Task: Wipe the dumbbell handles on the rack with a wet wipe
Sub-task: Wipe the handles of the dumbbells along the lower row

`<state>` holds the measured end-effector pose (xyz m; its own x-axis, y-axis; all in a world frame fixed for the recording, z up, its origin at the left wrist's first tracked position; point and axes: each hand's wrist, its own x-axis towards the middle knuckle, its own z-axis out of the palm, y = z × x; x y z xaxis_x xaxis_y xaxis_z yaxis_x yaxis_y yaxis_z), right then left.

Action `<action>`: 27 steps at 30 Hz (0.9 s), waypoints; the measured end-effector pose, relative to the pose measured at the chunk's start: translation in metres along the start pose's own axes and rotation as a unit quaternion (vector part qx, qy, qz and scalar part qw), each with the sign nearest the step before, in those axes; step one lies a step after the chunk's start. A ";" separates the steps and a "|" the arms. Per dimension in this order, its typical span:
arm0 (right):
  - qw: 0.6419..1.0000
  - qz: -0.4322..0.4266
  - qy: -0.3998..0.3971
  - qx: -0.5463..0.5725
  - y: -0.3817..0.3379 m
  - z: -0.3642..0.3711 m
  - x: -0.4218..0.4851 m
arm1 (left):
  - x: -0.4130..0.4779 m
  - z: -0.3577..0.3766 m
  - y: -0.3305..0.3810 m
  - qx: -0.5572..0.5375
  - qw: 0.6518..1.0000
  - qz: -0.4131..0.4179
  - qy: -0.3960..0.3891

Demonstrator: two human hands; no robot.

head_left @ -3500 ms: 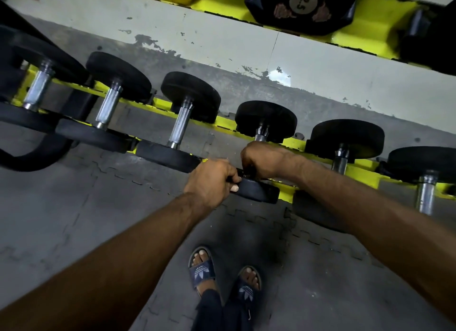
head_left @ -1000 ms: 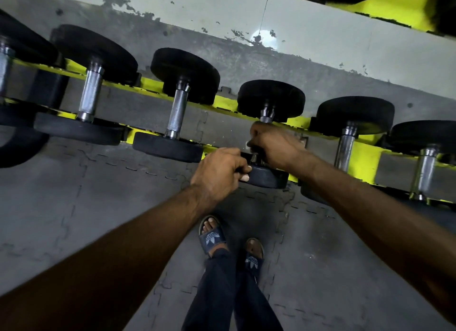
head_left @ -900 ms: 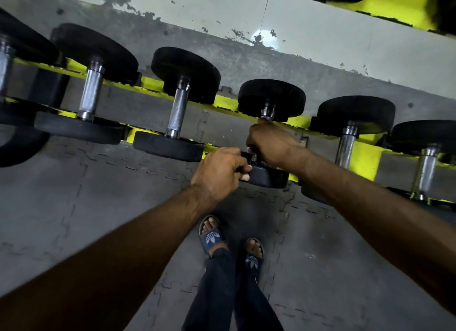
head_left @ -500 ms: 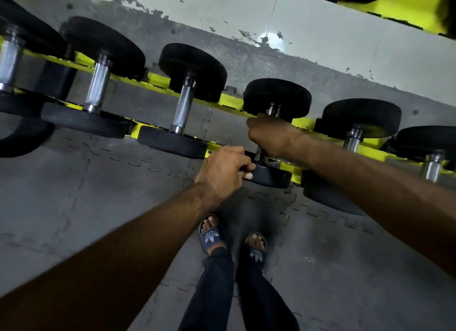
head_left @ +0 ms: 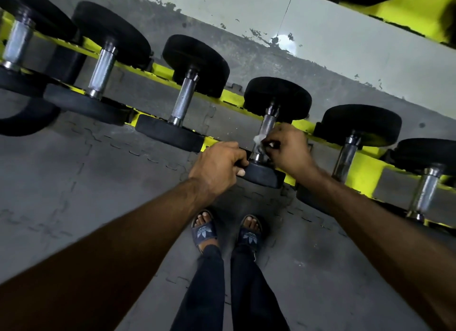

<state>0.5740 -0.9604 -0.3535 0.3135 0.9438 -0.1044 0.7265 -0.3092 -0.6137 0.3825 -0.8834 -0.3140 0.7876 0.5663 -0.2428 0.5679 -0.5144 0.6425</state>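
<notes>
A row of black dumbbells with chrome handles lies across a yellow rack (head_left: 362, 172). My left hand (head_left: 217, 168) grips the near head (head_left: 261, 174) of the middle dumbbell. My right hand (head_left: 287, 148) pinches a small white wet wipe (head_left: 259, 142) against the lower part of that dumbbell's chrome handle (head_left: 267, 123). The upper part of the handle shows bare above my fingers. The dumbbell's far head (head_left: 277, 96) rests on the back rail.
Two more dumbbells (head_left: 183, 101) lie to the left, and others (head_left: 350, 145) to the right. Grey interlocking floor mats (head_left: 74, 172) lie under the rack. My feet in dark slides (head_left: 204, 229) stand just before it. A second yellow shelf (head_left: 407, 7) is at top right.
My right hand has slid down the handle toward the near head, baring the upper chrome, and the white wipe now shows. My left hand keeps its grip on the near head.
</notes>
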 end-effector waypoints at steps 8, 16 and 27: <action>0.974 0.185 0.007 0.130 0.003 0.019 -0.010 | 0.003 -0.002 0.012 0.017 0.998 -0.053 -0.014; 0.918 0.240 0.126 0.290 -0.004 0.012 0.013 | 0.008 -0.006 0.020 0.022 0.996 -0.081 -0.040; 0.970 0.163 0.048 0.173 0.016 0.021 -0.007 | 0.007 -0.007 0.024 0.026 0.995 -0.085 -0.038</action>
<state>0.5706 -0.9691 -0.3788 0.5597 0.7822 -0.2738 0.3357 -0.5161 -0.7880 0.3995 -0.8874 -0.2955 0.6940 0.5988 -0.3998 0.7044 -0.4495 0.5493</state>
